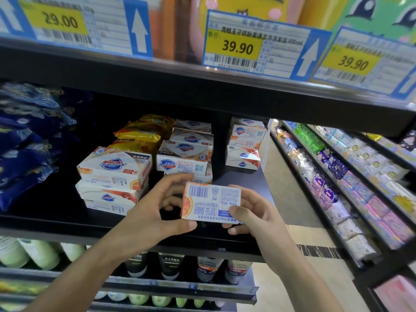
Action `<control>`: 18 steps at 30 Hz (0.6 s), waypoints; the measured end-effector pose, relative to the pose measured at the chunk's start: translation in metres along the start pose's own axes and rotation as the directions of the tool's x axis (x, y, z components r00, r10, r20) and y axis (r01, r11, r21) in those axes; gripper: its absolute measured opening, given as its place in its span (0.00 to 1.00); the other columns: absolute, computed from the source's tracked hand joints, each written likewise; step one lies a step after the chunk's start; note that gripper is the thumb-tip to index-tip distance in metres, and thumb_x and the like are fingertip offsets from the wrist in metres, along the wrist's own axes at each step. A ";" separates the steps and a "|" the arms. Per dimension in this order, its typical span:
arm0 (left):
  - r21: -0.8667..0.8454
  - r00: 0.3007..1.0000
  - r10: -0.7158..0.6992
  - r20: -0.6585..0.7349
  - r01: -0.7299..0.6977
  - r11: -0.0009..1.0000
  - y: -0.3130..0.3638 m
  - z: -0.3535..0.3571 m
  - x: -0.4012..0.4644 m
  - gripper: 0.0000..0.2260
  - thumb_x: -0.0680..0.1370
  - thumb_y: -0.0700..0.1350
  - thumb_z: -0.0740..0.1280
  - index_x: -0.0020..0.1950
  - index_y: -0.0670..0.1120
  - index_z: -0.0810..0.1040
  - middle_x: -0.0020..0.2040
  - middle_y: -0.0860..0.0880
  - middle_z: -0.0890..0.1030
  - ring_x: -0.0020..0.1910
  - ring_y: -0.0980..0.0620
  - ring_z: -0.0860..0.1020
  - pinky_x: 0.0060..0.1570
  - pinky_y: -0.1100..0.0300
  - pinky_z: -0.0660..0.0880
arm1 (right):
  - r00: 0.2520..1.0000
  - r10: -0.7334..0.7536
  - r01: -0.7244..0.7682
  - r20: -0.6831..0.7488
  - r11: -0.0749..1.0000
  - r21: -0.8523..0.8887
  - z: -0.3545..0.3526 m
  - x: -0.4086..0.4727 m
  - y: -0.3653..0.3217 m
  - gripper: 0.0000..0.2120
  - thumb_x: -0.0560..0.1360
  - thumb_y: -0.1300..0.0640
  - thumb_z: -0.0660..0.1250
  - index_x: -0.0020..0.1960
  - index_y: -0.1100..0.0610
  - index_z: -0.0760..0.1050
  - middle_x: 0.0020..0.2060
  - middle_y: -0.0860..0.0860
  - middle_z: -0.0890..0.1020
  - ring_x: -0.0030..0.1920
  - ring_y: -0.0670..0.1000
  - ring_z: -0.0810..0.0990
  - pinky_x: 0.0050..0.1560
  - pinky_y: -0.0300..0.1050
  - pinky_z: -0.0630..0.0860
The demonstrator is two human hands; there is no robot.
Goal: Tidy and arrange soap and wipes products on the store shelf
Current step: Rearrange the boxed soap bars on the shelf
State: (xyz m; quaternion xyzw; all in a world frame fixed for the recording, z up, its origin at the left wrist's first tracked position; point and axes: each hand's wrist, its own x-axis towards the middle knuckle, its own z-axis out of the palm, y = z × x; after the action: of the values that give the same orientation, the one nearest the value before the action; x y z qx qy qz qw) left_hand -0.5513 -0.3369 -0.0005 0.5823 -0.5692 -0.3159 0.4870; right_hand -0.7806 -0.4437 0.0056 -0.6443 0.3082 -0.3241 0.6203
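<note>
Both hands hold one white and orange soap box (210, 202) in front of the black shelf (56, 212), barcode side facing me. My left hand (157, 206) grips its left edge, with fingers over the top and thumb below. My right hand (249, 212) pinches its right end, thumb on the face. On the shelf behind stand three stacks of the same soap boxes: a crooked left stack (114, 176), a middle stack (186, 152) and a right stack (245, 143). Yellow-orange wipes packs (144, 134) lie behind the left stack.
Dark blue packs (29, 140) fill the shelf's left end. The upper shelf edge carries price tags (238, 47). Bottles and tubes (171, 264) stand on the lower shelf. To the right, an aisle floor and another rack of wrapped packs (337, 176).
</note>
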 end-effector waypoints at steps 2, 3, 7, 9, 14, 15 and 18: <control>0.004 1.000 -0.007 0.010 0.007 1.000 -0.001 0.001 0.001 0.37 0.71 0.44 0.78 0.73 0.67 0.68 0.65 0.54 0.82 0.59 0.52 0.81 0.59 0.68 0.72 | 0.999 -0.031 0.031 -0.025 0.999 0.008 0.000 -0.001 0.002 0.20 0.73 0.55 0.69 0.65 0.51 0.78 0.54 0.51 0.87 0.49 0.53 0.87 0.43 0.41 0.82; -0.001 1.000 -0.015 0.021 0.015 1.000 -0.001 0.000 0.000 0.37 0.71 0.41 0.76 0.74 0.65 0.68 0.63 0.52 0.83 0.58 0.52 0.81 0.58 0.69 0.73 | 0.998 -0.047 0.047 -0.032 0.999 0.004 0.000 -0.002 0.003 0.19 0.73 0.55 0.69 0.65 0.51 0.78 0.55 0.51 0.87 0.52 0.52 0.87 0.44 0.41 0.82; -0.091 0.992 -0.123 0.003 0.123 0.988 -0.003 -0.005 0.004 0.34 0.71 0.26 0.63 0.72 0.52 0.72 0.56 0.48 0.86 0.56 0.50 0.82 0.53 0.67 0.75 | 0.995 -0.096 0.096 -0.027 0.995 -0.002 -0.001 -0.005 0.006 0.18 0.74 0.56 0.71 0.64 0.50 0.79 0.57 0.51 0.86 0.56 0.54 0.86 0.49 0.45 0.83; -0.093 0.973 -0.228 -0.038 0.223 0.970 0.003 -0.002 0.018 0.29 0.75 0.20 0.57 0.67 0.45 0.74 0.47 0.51 0.88 0.53 0.48 0.81 0.49 0.65 0.75 | 0.993 -0.115 0.115 -0.008 0.993 0.012 -0.003 -0.007 0.006 0.18 0.73 0.55 0.73 0.63 0.48 0.79 0.59 0.52 0.85 0.58 0.57 0.85 0.55 0.50 0.83; -0.146 0.975 -0.217 0.050 0.222 0.964 -0.005 0.013 0.008 0.21 0.89 0.47 0.49 0.73 0.40 0.74 0.63 0.39 0.82 0.67 0.36 0.76 0.75 0.41 0.65 | 0.990 -0.134 0.136 0.050 0.990 -0.033 -0.005 -0.008 0.008 0.17 0.75 0.59 0.72 0.63 0.50 0.77 0.62 0.53 0.84 0.62 0.59 0.83 0.64 0.60 0.78; -0.050 0.979 -0.200 0.033 0.201 0.978 -0.006 0.017 0.006 0.21 0.89 0.48 0.50 0.75 0.39 0.73 0.68 0.36 0.79 0.71 0.34 0.73 0.77 0.39 0.62 | 0.989 -0.136 0.138 0.053 0.990 -0.043 -0.005 -0.008 0.008 0.17 0.75 0.60 0.72 0.62 0.50 0.77 0.62 0.53 0.84 0.62 0.59 0.82 0.63 0.59 0.79; 0.035 0.984 -0.157 -0.084 0.160 0.986 0.010 0.014 -0.007 0.18 0.87 0.59 0.53 0.71 0.63 0.77 0.72 0.56 0.78 0.73 0.58 0.73 0.72 0.53 0.69 | 0.987 -0.153 0.156 0.046 0.986 -0.059 -0.004 -0.009 0.007 0.16 0.75 0.59 0.72 0.61 0.49 0.77 0.61 0.52 0.84 0.63 0.56 0.82 0.60 0.52 0.80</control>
State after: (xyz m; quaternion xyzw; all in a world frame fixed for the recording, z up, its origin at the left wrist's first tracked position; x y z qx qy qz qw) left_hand -0.5689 -0.3319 0.0030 0.6479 -0.5073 -0.3182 0.4708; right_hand -0.7891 -0.4391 -0.0012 -0.6920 0.2543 -0.3479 0.5791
